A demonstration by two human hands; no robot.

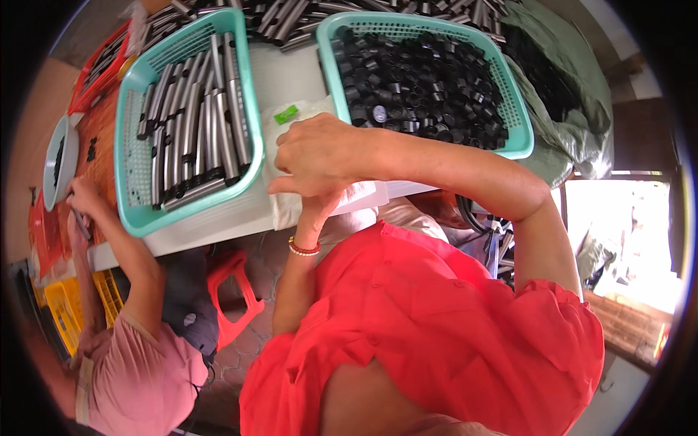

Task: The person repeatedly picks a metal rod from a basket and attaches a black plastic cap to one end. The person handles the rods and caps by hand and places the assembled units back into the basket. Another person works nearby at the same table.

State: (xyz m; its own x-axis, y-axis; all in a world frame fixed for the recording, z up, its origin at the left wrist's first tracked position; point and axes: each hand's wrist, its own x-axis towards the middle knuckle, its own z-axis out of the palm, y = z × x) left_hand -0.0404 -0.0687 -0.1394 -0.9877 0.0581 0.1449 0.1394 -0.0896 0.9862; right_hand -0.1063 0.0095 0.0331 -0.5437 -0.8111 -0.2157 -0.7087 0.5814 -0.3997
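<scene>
My right hand (316, 152) reaches across in front of me, its fingers curled, just off the table edge between two baskets. My left hand (320, 208) is under it, mostly hidden, with a beaded bracelet (304, 248) on the wrist. Whatever the hands hold is hidden behind the right hand. A small bright green piece (286, 115) lies just beyond them on a white cloth (283, 207). To the left, a turquoise basket (125, 160) holds several metal tubes (193, 120) with black ends. At the right, another turquoise basket (522, 138) is full of short black caps (425, 83).
On the left a co-worker in a pink shirt (145, 374) handles a dark tube near a pale bowl (62, 160). A red stool (233, 294) stands below the table. More metal tubes (287, 18) are heaped behind the baskets. A green sack (574, 87) sits at right.
</scene>
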